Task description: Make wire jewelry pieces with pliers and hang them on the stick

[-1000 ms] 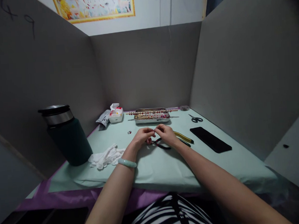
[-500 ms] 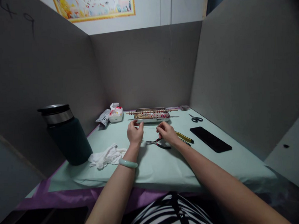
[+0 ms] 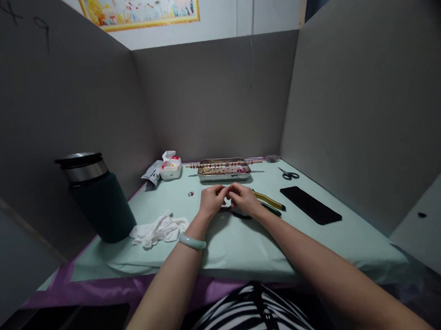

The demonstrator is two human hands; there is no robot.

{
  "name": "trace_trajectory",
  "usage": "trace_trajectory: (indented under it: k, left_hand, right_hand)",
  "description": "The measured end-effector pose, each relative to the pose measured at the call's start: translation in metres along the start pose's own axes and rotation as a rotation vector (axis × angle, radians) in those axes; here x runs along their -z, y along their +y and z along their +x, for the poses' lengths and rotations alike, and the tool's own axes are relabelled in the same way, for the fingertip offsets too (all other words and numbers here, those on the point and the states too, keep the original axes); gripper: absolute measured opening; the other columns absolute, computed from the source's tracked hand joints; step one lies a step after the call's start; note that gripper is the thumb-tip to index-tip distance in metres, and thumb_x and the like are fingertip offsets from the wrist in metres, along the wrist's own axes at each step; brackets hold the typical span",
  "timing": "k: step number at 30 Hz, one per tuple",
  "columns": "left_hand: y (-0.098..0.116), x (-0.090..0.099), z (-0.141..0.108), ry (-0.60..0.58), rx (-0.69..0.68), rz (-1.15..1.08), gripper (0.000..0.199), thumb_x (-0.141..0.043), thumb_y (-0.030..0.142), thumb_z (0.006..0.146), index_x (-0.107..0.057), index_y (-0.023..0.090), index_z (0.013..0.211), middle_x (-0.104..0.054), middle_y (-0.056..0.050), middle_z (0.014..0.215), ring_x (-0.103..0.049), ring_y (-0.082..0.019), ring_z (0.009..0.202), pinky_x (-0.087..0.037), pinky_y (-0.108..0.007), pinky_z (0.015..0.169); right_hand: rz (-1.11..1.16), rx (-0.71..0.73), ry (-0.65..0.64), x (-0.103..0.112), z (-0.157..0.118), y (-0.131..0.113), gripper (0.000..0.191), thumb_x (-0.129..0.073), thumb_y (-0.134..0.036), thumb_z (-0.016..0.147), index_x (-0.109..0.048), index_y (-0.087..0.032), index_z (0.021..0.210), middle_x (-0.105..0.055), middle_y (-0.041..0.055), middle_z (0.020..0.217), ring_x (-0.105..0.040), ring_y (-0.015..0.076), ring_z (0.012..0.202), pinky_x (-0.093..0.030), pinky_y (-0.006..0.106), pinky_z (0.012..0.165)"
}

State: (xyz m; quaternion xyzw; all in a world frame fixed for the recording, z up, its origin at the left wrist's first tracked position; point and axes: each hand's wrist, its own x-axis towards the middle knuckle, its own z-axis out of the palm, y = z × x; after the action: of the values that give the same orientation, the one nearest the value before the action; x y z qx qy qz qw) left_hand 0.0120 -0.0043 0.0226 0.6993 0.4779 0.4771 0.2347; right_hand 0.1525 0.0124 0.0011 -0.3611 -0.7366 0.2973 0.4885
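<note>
My left hand point(image 3: 212, 200) and my right hand point(image 3: 242, 198) meet over the table, fingertips pinched together and touching. Whatever lies between them is too small or too hidden to make out. Below the hands are small pliers point(image 3: 241, 214) with dark and red handles, partly covered by my fingers. Yellow-handled pliers point(image 3: 271, 201) lie just right of my right hand, partly hidden by it. To the left of my left hand a tiny reddish ring-like piece point(image 3: 191, 193) rests on the cloth. Beyond the hands stands a metal tray point(image 3: 224, 177) of small beads, with beaded sticks point(image 3: 190, 166) across it.
A dark green bottle point(image 3: 103, 207) stands at left beside a crumpled white cloth point(image 3: 159, 230). Behind are a tissue pack point(image 3: 171, 169) and a silver pouch point(image 3: 153, 173). Scissors point(image 3: 290, 174) and a black phone-like slab point(image 3: 310, 205) lie right. Grey partitions point(image 3: 220, 100) enclose the table.
My hands have come together from apart, the left moving right and slightly nearer. The thin strand between them no longer shows. The small reddish piece at left is now uncovered.
</note>
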Motion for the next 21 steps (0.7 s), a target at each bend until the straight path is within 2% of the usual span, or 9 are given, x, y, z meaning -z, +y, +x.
trace_trajectory:
  k: [3,7,10,13,18,21]
  left_hand:
    - [0.0012,0.0017,0.0004,-0.018,0.124,-0.159,0.026,-0.055,0.035,0.079,-0.064,0.013,0.068,-0.059,-0.003,0.054,-0.059,-0.014,0.050,-0.041,-0.022,0.050]
    - [0.0016,0.0027,0.0011,-0.050,0.250,-0.397,0.030,-0.061,0.040,0.074,-0.063,0.010,0.071,-0.061,-0.004,0.057,-0.060,-0.014,0.051,-0.048,-0.024,0.052]
    - [0.0011,0.0040,0.0011,-0.083,0.314,-0.497,0.031,-0.066,0.041,0.070,-0.062,0.010,0.072,-0.061,-0.005,0.060,-0.059,-0.013,0.052,-0.049,-0.026,0.052]
    - [-0.0004,0.0059,0.0006,-0.116,0.365,-0.546,0.028,-0.067,0.037,0.069,-0.061,0.010,0.072,-0.061,-0.005,0.062,-0.058,-0.012,0.053,-0.045,-0.022,0.048]
    - [-0.0042,0.0060,0.0013,-0.166,0.383,-0.519,0.025,-0.066,0.034,0.070,-0.059,0.010,0.069,-0.060,-0.005,0.065,-0.053,-0.008,0.047,-0.032,-0.017,0.038]
    - [-0.0062,0.0048,0.0022,-0.212,0.404,-0.517,0.027,-0.061,0.036,0.073,-0.059,0.010,0.069,-0.060,-0.005,0.065,-0.051,-0.007,0.044,-0.033,-0.018,0.038]
  right_hand:
    - [0.091,-0.043,-0.024,0.0010,0.0027,0.0001,0.015,-0.051,-0.032,0.079,-0.058,-0.018,0.076,-0.057,-0.0032,0.061,-0.052,0.0097,0.047,-0.040,0.022,0.048]
    - [0.180,-0.093,-0.005,0.0027,0.0047,0.0024,0.018,-0.054,-0.035,0.077,-0.059,-0.018,0.079,-0.053,-0.0043,0.053,-0.049,0.0100,0.046,-0.038,0.021,0.045]
    - [0.235,-0.104,-0.020,0.0024,0.0046,0.0044,0.019,-0.055,-0.037,0.076,-0.059,-0.018,0.080,-0.054,-0.0040,0.054,-0.048,0.0100,0.046,-0.037,0.021,0.044]
    - [0.244,-0.115,-0.009,0.0012,0.0043,0.0045,0.019,-0.057,-0.037,0.075,-0.059,-0.018,0.080,-0.054,-0.0039,0.055,-0.047,0.0101,0.047,-0.036,0.021,0.044]
    - [0.184,-0.095,0.000,0.0004,0.0034,0.0014,0.017,-0.056,-0.033,0.074,-0.061,-0.017,0.077,-0.052,-0.0041,0.053,-0.046,0.0098,0.049,-0.036,0.022,0.048]
    - [0.190,-0.088,0.005,0.0007,0.0033,0.0001,0.017,-0.056,-0.033,0.074,-0.061,-0.017,0.078,-0.053,-0.0038,0.055,-0.046,0.0096,0.049,-0.036,0.022,0.049]
